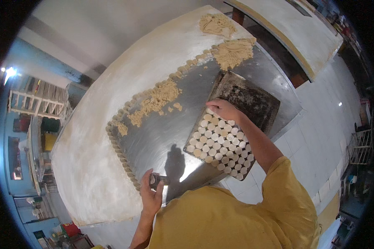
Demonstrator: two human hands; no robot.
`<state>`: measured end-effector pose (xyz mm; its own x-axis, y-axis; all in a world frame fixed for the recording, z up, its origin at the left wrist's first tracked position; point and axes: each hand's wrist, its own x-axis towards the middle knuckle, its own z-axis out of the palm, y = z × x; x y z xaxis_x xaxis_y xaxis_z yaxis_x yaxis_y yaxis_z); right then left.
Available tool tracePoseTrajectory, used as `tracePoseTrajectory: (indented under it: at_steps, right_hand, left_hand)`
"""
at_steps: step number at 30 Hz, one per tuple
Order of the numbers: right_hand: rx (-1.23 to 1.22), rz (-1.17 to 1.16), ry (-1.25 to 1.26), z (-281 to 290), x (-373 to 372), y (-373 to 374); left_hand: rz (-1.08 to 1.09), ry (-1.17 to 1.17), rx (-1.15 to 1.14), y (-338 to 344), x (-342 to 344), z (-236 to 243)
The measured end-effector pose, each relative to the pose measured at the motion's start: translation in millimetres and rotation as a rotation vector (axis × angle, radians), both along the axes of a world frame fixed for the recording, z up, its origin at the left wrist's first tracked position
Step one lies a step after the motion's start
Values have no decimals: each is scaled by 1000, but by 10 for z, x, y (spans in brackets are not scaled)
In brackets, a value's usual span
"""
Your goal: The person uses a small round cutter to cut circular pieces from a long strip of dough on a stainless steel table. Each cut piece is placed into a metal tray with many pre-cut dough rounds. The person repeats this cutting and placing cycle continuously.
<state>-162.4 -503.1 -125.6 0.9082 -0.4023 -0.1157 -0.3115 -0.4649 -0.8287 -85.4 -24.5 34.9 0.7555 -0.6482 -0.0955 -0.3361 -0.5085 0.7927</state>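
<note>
My left hand (152,190) is closed around a small dark block-like object (157,181), at the lower middle over the near part of the metal work surface (145,147). My right hand (222,108) has its fingers curled at the upper left corner of a batch of small pale round pieces (216,145), laid close in rows on a dark tray. What those fingers hold is hidden. Just beyond them lies a blackened baking tray (253,99). Crumbly tan dough (156,99) lies on the metal surface, beside a long bent row of small tan pieces (118,151).
The white-dusted tabletop (79,166) spreads leftward, with more dough (216,25) at its far end. Another pale table (299,29) stands at the upper right. Racks (37,99) and containers line the left. A tiled floor (328,108) and a metal rack (359,147) are at the right.
</note>
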Motion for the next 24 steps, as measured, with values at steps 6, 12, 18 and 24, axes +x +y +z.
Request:
tracePoseTrajectory:
  at_steps: [6,12,18,24]
  right_hand:
    - [-259,130,131,-70,103,30]
    - [-248,-150,-265,270,562,1099]
    - [-136,256,-200,188,644,3305]
    - [-199,442,-49,23,133,5053]
  left_hand:
    - [53,63,-15,251,17,16]
    - [-26,-2,218,920,91,-171]
    - [26,-103,425,1922,511,-129]
    - [-40,-77,446,2625,915,-258]
